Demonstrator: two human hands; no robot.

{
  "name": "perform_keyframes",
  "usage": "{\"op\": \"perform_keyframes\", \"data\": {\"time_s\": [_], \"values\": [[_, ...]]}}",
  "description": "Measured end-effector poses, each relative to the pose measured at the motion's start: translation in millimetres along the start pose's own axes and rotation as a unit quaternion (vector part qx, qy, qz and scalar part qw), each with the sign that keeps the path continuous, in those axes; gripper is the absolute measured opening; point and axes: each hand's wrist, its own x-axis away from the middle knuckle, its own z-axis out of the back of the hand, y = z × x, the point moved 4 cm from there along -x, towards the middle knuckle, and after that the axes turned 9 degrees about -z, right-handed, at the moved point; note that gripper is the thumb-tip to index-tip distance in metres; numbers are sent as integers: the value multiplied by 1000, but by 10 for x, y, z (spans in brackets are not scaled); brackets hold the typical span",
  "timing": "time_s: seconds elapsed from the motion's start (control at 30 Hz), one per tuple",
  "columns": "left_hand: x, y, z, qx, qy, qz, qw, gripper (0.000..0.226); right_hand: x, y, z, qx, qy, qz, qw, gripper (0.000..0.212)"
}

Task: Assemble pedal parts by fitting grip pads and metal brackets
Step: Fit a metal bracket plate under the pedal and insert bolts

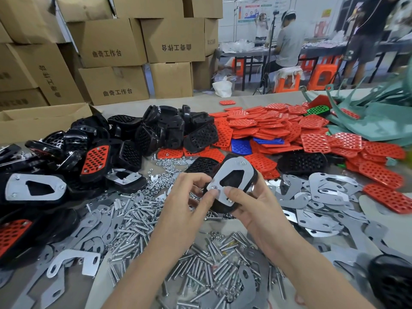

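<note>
The worktop is wide and grey, and parts cover nearly all of it. Behind it on the left, boxes stand stacked high. On the right the room opens to a far table, where a person sits with the back to us, among orange stools.

The pedal is held above the middle of the worktop, with a bracket lying flat on its upper side. The right hand grips the pedal from beneath, its thumb pressed on the bracket's near edge. The left hand pinches the bracket's near-left corner between thumb and forefinger, at a bolt end. If a nut is between the fingertips I cannot tell; it is too small. The bracket and the hands hide most of the pedal's black body. At the lower right a black part is cut by the edge and blurred.

Black pedals are heaped on the left, some with a red pad fitted. Red pads are piled at the back right, with blue pads and one green pad among them. Loose brackets lie right of the hands. Bolts and nuts are spread under and beyond the forearms. Teal sheets lie at the far right.
</note>
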Motion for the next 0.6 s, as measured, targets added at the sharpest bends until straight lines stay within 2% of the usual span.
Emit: {"op": "perform_keyframes", "data": {"time_s": [0.1,0.27,0.43,0.6], "values": [[-5,20,0,-20,-2,-28,999,10,7,-9,-3,-3,-3,-5,1000,45],[16,28,-37,-2,-21,-31,999,32,9,-28,-3,-33,-3,-24,999,48],[20,51,-50,24,-12,-17,999,19,11,-22,-10,-42,-17,-32,998,48],[42,79,-90,64,-23,-2,998,21,17,-10,-54,-48,-30,-38,998,55]]}}
